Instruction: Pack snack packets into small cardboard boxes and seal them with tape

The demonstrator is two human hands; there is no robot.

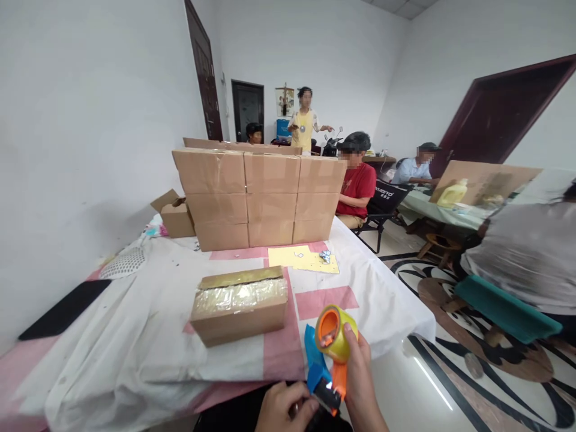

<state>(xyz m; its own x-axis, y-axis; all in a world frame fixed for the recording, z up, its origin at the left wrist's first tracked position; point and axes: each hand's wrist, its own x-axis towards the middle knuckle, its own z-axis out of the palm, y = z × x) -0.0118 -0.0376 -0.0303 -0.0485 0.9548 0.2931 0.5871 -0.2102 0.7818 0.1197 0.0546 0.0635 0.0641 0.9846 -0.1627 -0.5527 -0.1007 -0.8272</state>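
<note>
In my right hand point(360, 372) is a tape dispenser point(320, 379) in blue and orange, loaded with a roll of yellowish packing tape point(347, 336). My left hand point(288, 408) is closed at the dispenser's dark cutting end, low in the view. Its fingers are pressed together there, and what they pinch is too small to tell. Left of the dispenser a closed cardboard box point(243, 324) lies on the tablecloth, with shiny tape along its upper side. Neither hand touches this box.
Stacked cardboard boxes point(270, 204) form a wall across the table's far side, beside an open small box point(176, 219). A yellow sheet point(297, 259) and a black flat pad point(63, 309) lie on the cloth point(157, 336). Several people sit or stand beyond; a teal stool point(506, 309) stands right.
</note>
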